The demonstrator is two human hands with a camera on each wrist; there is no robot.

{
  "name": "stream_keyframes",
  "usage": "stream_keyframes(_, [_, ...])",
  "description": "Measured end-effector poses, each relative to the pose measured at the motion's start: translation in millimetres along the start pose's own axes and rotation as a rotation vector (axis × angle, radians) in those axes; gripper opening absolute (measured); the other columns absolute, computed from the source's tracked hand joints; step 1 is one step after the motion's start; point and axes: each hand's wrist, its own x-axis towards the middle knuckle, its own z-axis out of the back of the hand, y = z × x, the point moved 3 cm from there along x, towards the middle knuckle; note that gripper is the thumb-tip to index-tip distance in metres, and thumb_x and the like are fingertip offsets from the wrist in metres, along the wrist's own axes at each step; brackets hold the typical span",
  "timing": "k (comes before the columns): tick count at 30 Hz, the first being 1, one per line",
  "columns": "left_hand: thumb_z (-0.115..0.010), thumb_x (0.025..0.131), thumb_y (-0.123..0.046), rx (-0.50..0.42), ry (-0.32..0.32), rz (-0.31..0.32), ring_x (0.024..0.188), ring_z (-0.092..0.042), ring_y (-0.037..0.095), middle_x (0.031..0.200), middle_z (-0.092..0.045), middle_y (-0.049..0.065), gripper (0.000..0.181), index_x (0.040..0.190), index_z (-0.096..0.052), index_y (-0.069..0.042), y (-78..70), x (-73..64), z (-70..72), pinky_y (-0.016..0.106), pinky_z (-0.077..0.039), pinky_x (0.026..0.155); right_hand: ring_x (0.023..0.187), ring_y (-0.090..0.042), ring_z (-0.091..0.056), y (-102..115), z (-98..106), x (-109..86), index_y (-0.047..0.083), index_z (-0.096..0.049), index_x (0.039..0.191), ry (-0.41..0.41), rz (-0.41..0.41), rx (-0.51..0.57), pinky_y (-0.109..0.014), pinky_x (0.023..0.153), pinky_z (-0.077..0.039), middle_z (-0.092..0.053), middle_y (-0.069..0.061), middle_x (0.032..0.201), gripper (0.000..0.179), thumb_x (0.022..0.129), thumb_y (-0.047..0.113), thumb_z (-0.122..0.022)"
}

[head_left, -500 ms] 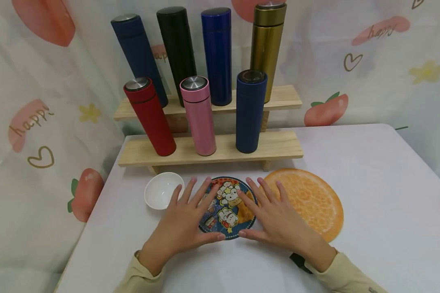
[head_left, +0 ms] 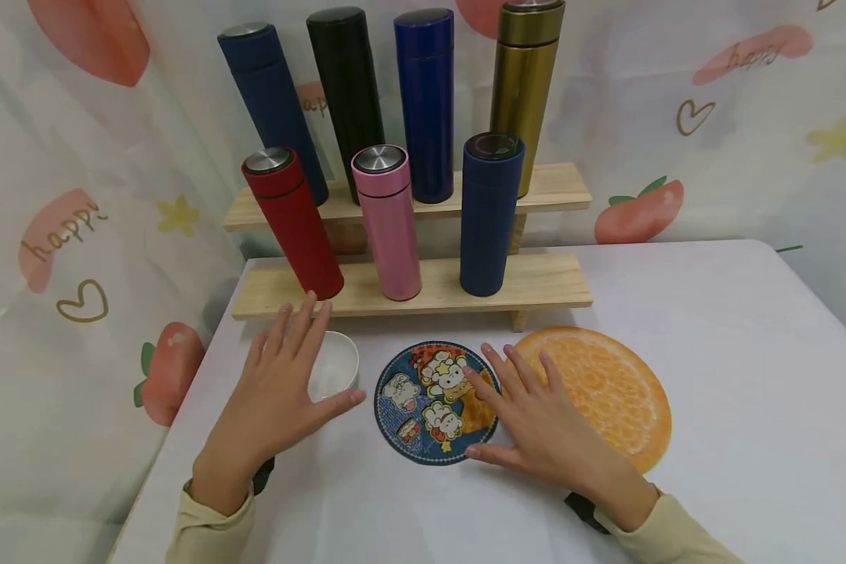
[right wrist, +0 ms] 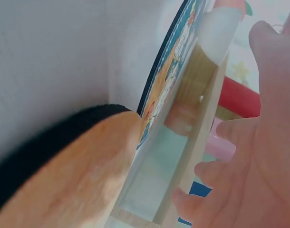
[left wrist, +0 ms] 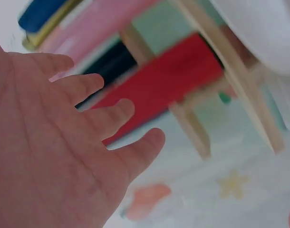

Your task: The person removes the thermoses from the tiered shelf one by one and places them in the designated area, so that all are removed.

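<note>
My left hand (head_left: 271,399) is held with fingers extended over the left part of the white bowl (head_left: 338,364), hiding part of it, its fingertips overlapping the foot of the red thermos (head_left: 296,223) in the head view. In the left wrist view the palm faces the red thermos (left wrist: 169,80) with nothing in its grasp. My right hand (head_left: 543,423) spreads its fingers between the round blue cartoon mat (head_left: 402,427) and the orange-slice mat (head_left: 606,376), overlapping both. Its palm is bare in the right wrist view, beside the edge of the orange mat (right wrist: 83,175).
A two-tier wooden stand (head_left: 430,294) stands behind the mats. Its lower shelf also bears a pink thermos (head_left: 391,235) and a dark blue thermos (head_left: 491,219). Behind them are a navy thermos (head_left: 271,110), a black one (head_left: 348,94), a glossy blue one (head_left: 426,110) and a gold one (head_left: 529,86).
My left hand has moved left and slightly up, away from the blue cartoon mat to over the bowl. The right hand stays nearly where it was. The head view has shifted slightly.
</note>
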Motion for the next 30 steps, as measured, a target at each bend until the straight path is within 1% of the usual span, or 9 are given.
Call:
stream_keyframes(4, [-0.067, 0.096, -0.069, -0.042, -0.015, 0.065, 0.162, 0.002, 0.047, 0.180, -0.003, 0.014, 0.113, 0.174, -0.007, -0.014, 26.3, 7.8, 16.0, 0.075, -0.010, 0.122, 0.154, -0.049, -0.030, -3.3, 3.0, -1.6, 0.018, -0.042, 0.166, -0.006, -0.008, 0.009, -0.079, 0.117, -0.021, -0.028, -0.020, 0.173, 0.098, 0.093, 0.081, -0.059])
stream_keyframes(8, [-0.062, 0.100, -0.068, -0.080, -0.038, 0.121, 0.159, -0.001, 0.055, 0.179, 0.001, 0.016, 0.108, 0.174, -0.005, -0.013, 61.0, 19.3, 21.9, 0.083, -0.012, 0.116, 0.154, -0.048, -0.031, -5.4, 4.6, -2.3, 0.017, -0.044, 0.165, -0.022, -0.003, 0.010, -0.078, 0.117, -0.021, -0.028, -0.020, 0.173, 0.096, 0.093, 0.079, -0.061])
stream_keyframes(10, [-0.061, 0.101, -0.067, -0.097, -0.058, 0.156, 0.157, -0.004, 0.059, 0.179, 0.001, 0.018, 0.106, 0.174, -0.005, -0.016, 81.5, 26.5, 21.5, 0.088, -0.014, 0.111, 0.154, -0.048, -0.031, -5.9, 5.1, -2.2, 0.017, -0.044, 0.165, -0.032, 0.001, 0.013, -0.078, 0.117, -0.021, -0.028, -0.020, 0.173, 0.096, 0.093, 0.077, -0.063])
stream_keyframes(13, [-0.059, 0.102, -0.066, -0.125, -0.079, 0.210, 0.155, -0.005, 0.062, 0.178, 0.000, 0.020, 0.102, 0.174, -0.006, -0.018, 113.8, 37.0, 16.1, 0.093, -0.016, 0.103, 0.155, -0.047, -0.031, -6.0, 6.1, -1.8, 0.017, -0.043, 0.166, -0.041, 0.003, 0.020, -0.078, 0.117, -0.020, -0.028, -0.019, 0.173, 0.096, 0.094, 0.077, -0.063])
stream_keyframes(17, [-0.056, 0.104, -0.063, -0.207, -0.062, 0.263, 0.154, -0.002, 0.064, 0.178, 0.003, 0.020, 0.099, 0.174, -0.004, -0.016, 145.0, 46.8, 6.0, 0.094, -0.010, 0.103, 0.155, -0.047, -0.031, -5.7, 7.1, -1.7, 0.016, -0.044, 0.165, -0.047, 0.001, 0.027, -0.077, 0.117, -0.020, -0.028, -0.019, 0.173, 0.096, 0.094, 0.077, -0.063])
stream_keyframes(19, [-0.054, 0.105, -0.064, -0.245, -0.040, 0.286, 0.154, -0.001, 0.064, 0.178, 0.004, 0.020, 0.099, 0.173, -0.003, -0.014, 153.0, 50.0, 1.1, 0.092, -0.008, 0.106, 0.155, -0.047, -0.031, -5.9, 7.4, -2.4, 0.016, -0.043, 0.166, -0.051, 0.001, 0.023, -0.077, 0.117, -0.021, -0.028, -0.019, 0.173, 0.095, 0.094, 0.076, -0.063])
stream_keyframes(22, [-0.054, 0.106, -0.062, -0.285, -0.031, 0.285, 0.155, -0.005, 0.062, 0.177, -0.001, 0.023, 0.097, 0.173, -0.005, -0.011, 159.0, 53.1, -5.6, 0.087, -0.011, 0.112, 0.154, -0.046, -0.032, -7.2, 8.0, -4.0, 0.017, -0.043, 0.166, -0.053, -0.001, 0.016, -0.078, 0.117, -0.022, -0.029, -0.018, 0.173, 0.094, 0.095, 0.076, -0.062])
stream_keyframes(26, [-0.055, 0.106, -0.062, -0.300, -0.029, 0.289, 0.156, -0.009, 0.058, 0.177, -0.007, 0.022, 0.095, 0.173, -0.011, -0.010, 161.6, 54.7, -11.3, 0.084, -0.016, 0.114, 0.155, -0.047, -0.031, -10.3, 9.9, -4.0, 0.016, -0.042, 0.166, -0.050, -0.010, 0.006, -0.078, 0.116, -0.023, -0.029, -0.020, 0.173, 0.093, 0.096, 0.074, -0.063])
stream_keyframes(30, [-0.053, 0.106, -0.065, -0.298, -0.011, 0.306, 0.155, -0.007, 0.059, 0.178, -0.005, 0.022, 0.095, 0.173, -0.013, -0.011, 164.3, 56.5, -17.0, 0.086, -0.017, 0.112, 0.155, -0.047, -0.029, -15.9, 16.1, -2.8, 0.015, -0.041, 0.166, -0.045, -0.042, 0.021, -0.078, 0.117, -0.023, -0.026, -0.020, 0.174, 0.093, 0.096, 0.070, -0.066])
